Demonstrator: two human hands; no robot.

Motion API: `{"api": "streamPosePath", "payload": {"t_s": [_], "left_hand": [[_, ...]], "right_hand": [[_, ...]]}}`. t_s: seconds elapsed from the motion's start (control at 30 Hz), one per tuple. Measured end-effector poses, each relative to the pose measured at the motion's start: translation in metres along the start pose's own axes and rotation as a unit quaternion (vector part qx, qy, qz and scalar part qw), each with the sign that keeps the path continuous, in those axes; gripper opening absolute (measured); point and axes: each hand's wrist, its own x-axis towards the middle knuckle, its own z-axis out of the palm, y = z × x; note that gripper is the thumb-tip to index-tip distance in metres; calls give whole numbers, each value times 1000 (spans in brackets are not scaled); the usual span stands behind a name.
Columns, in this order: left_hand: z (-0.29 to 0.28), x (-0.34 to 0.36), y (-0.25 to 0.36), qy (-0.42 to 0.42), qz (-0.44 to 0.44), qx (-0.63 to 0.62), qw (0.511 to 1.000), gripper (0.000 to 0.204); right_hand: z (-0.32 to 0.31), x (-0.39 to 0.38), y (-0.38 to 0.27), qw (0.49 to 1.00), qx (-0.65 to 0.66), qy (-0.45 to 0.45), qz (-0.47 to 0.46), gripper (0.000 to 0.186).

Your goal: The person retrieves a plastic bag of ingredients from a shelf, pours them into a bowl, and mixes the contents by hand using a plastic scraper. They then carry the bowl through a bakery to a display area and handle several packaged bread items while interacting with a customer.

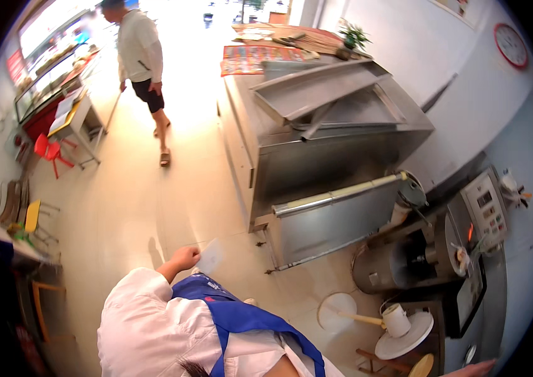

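Left hand (185, 257) fingers pinched on a thin pale card (210, 257), which juts past the fingertips over the floor. Right hand (471, 369) barely in view at the lower edge; grip unreadable. Risk: light pinch, card could slip and drop.

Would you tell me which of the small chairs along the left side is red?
The red chair stands beside the display counter; the yellow chair stands lower down, near the wooden chairs.
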Motion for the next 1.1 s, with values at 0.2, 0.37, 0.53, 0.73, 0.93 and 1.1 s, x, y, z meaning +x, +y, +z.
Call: {"api": "streamPosePath", "payload": {"t_s": [0.2, 0.37, 0.53, 0.73, 0.93, 1.1], "left_hand": [[4, -39, 82, 51, 85, -255, 962, 21], [-32, -80, 88, 41, 152, -293, 943, 19], [-68, -139, 8, 116, 104, -358, 921, 17], [-159, -210, -81, 176, 133, -715, 663, 21], [-311, -358, -29, 134, 667, -560, 473, 48], [-344, -374, 23, 63, 715, -505, 479, 46]], "right_hand": [[182, -128, 6, 875, 349, -178, 283, 18], [106, -375, -305, 303, 478, -761, 316, 27], [52, -451, -454, 248, 503, -799, 218, 26], [29, -476, -522, 286, 471, -816, 176, 24], [37, -537, -524, 403, 450, -790, 103, 25], [81, -552, -482, 514, 342, -786, -34, 32]]}}
